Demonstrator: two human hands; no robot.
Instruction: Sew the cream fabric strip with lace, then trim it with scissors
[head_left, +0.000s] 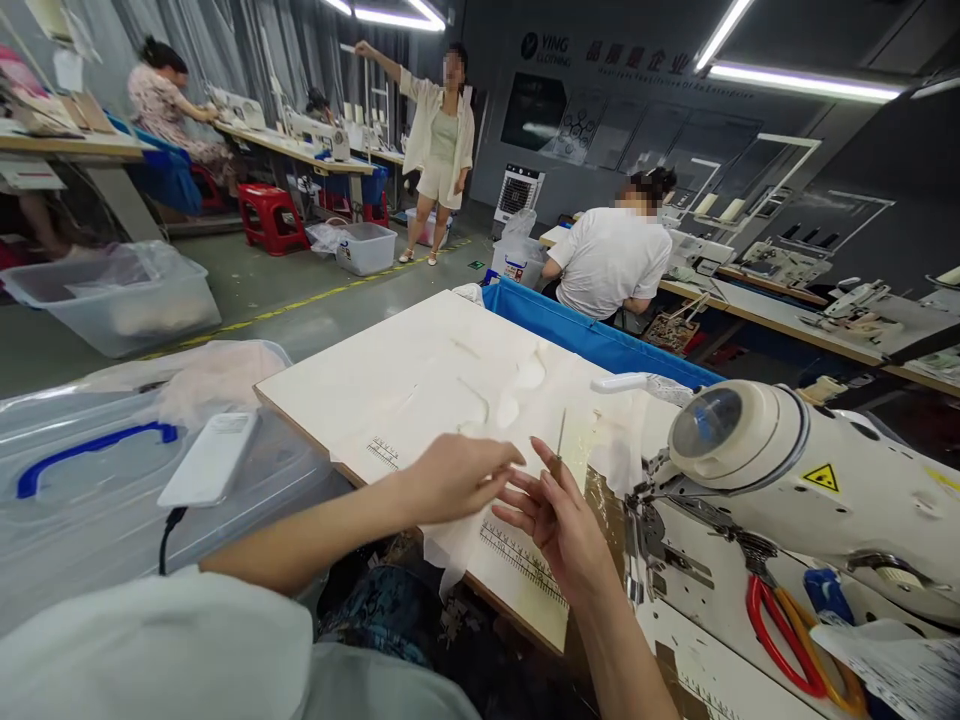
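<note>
By the right hand at centre frame, a slim tool is held upright, presumably leaving other fingers free; whether the curled left hand is gripping cannot be told. Beyond, pale fabric is laid on the counter.

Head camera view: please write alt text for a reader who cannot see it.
A person's left hand and right hand are close together over a white worktable, the right holding a thin tool beside a sewing machine. Behind, other people sit and stand among more sewing machines.
</note>
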